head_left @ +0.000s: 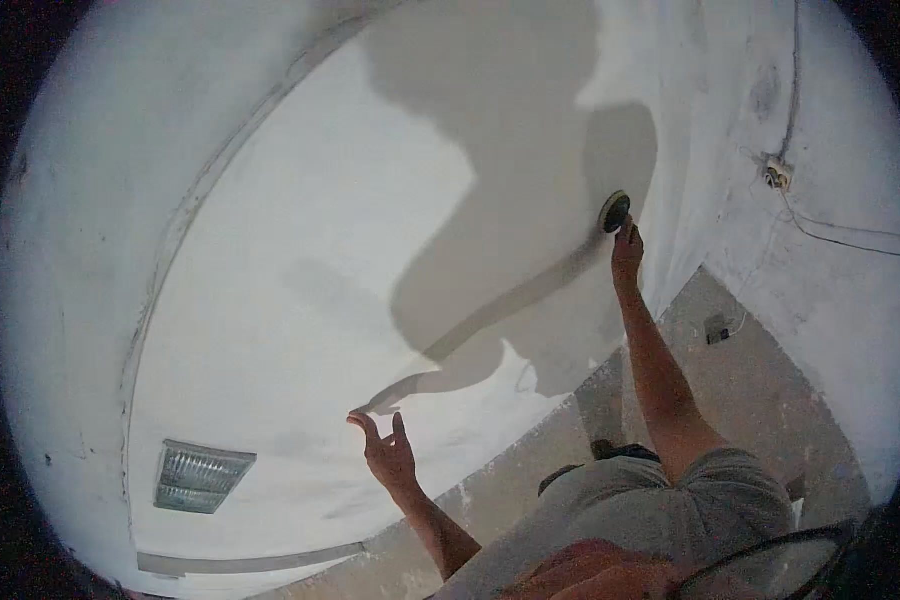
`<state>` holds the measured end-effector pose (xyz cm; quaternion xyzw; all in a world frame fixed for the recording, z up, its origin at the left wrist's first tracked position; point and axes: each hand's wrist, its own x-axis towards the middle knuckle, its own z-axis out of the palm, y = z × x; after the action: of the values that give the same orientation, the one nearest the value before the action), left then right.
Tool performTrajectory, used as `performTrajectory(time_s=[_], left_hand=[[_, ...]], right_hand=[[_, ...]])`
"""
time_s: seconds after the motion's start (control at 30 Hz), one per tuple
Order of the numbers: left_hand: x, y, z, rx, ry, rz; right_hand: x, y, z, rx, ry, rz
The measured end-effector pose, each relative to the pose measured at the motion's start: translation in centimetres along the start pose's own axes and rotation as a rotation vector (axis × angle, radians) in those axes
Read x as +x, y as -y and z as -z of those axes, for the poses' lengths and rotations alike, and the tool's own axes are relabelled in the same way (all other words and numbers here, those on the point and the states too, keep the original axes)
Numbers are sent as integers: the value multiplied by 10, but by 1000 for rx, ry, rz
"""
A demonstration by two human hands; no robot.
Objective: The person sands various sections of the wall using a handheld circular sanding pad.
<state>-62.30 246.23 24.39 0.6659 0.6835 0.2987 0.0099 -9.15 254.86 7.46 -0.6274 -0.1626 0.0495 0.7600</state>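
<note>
My right hand (pixel 627 255) grips a round pad (pixel 616 211) with a dark back and a pale yellowish rim. The pad is held at the white plastered wall (pixel 300 220), inside the shadow cast by my head and body. Its exact kind is too small to make out. Lower and to the left, my left hand (pixel 390 460) has its fingers apart and holds nothing. Those fingertips are at the wall, where the hand's shadow meets them.
A louvred rectangular fixture (pixel 205 477) sits at lower left. On the right-hand wall, a small box (pixel 776 173) has cables running from it. A second small box (pixel 717 329) shows lower down, near the rough grey-brown surface (pixel 770 390) beneath my arm.
</note>
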Motion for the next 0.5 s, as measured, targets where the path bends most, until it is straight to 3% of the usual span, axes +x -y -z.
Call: performTrajectory(time_s=[0.13, 0.2, 0.3, 0.43, 0.5], left_hand=[[2, 3, -4, -23, -58, -60], [0, -5, 3, -4, -20, -13], [-1, -8, 10, -27, 47, 56], [-2, -27, 20, -84, 101, 125], [-4, -17, 14, -149, 68, 83]], right_hand=[[1, -15, -2, 6, -13, -88], [6, -14, -13, 70, -138, 293], [4, 6, -24, 16, -250, 214], [-19, 107, -33, 87, -192, 61], [1, 127, -49, 88, -272, 294]])
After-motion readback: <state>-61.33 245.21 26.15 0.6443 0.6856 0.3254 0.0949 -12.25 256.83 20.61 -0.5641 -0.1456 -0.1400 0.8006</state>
